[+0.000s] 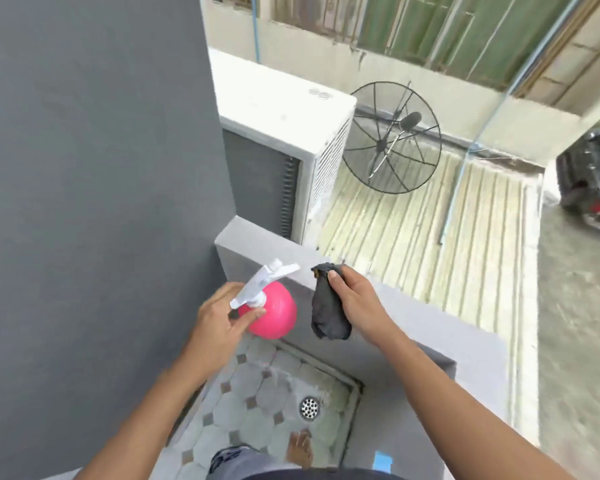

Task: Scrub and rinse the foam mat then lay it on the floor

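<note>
Grey painted wall point(90, 168), smooth and matt, fills the whole left side. Pale corrugated roofing point(430, 237) runs in ribs on the far side of a low grey ledge point(430, 327), whose broad flat top has a sharp corner near the hands. A white air-conditioner unit point(284, 109), boxy with slatted vents, stands just beyond that corner against the wall. Beside it a round black wire-mesh dish point(395, 136) tilts over the roofing. A dark car point(593, 181) sits at the right edge, blurred.

Octagonal grey tiles with small brown insets make up the floor point(257, 400), a narrow strip hemmed between wall and ledge. A round perforated metal drain point(309, 408) is set in it near the foot of the ledge, and a bare foot point(300, 448) stands just below the drain.

Where the foam mat lies cannot be told from this view.

The left hand point(215, 323) has its fingers wrapped round the neck of a pink spray bottle point(276, 315), a glossy ball-shaped plastic body topped with a white trigger head point(262, 280), held up by the ledge's inner edge. The right hand point(352, 299) pinches a black cloth point(326, 313) between thumb and fingers; it hangs down crumpled and soft, just beside the bottle without touching it.
</note>
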